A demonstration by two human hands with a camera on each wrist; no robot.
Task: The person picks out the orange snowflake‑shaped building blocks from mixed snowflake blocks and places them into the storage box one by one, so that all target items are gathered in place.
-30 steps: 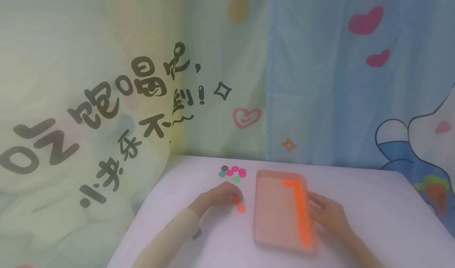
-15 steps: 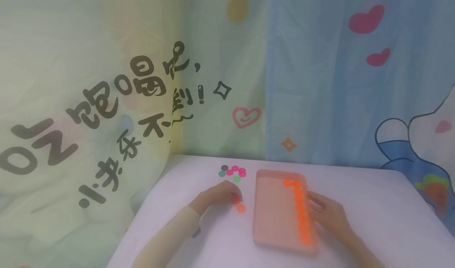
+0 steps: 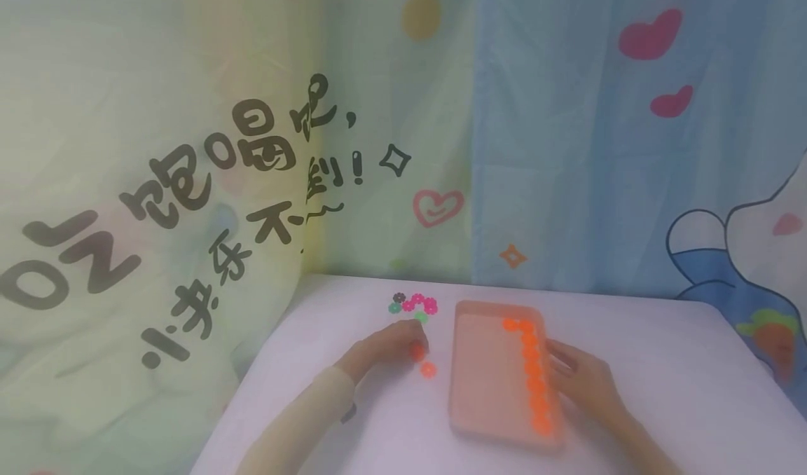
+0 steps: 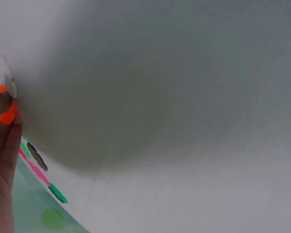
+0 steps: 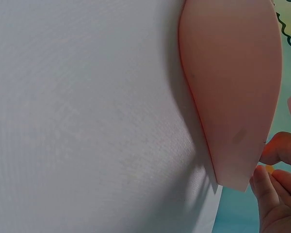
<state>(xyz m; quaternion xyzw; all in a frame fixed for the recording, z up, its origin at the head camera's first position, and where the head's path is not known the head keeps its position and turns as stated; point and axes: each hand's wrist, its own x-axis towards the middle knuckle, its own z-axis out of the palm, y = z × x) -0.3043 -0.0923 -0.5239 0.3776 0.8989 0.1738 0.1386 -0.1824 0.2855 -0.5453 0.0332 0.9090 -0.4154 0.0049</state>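
In the head view my left hand (image 3: 396,343) is left of the tray, close to the table. Its thumb and fingers pinch an orange flower-shaped disc (image 4: 8,113), partly hidden by the fingers in the left wrist view. A second orange flower-shaped disc (image 3: 429,370) lies just in front of that hand. The shallow pink tray (image 3: 485,384) has a line of several orange flower-shaped discs (image 3: 533,370) along its right side and top corner. My right hand (image 3: 583,380) holds the tray's right edge; in the right wrist view, thumb and fingers meet at the rim.
Behind the left hand lies a small group of flower-shaped discs: pink (image 3: 418,298), dark grey (image 3: 399,298), teal (image 3: 394,308) and light green (image 3: 421,317). A whitish disc (image 4: 8,76) shows beside the left fingers. Printed curtains (image 3: 536,146) hang behind the white table (image 3: 378,433).
My left hand shifts only slightly, its fingers closing in around the orange disc. The right hand and the tray stay in place.
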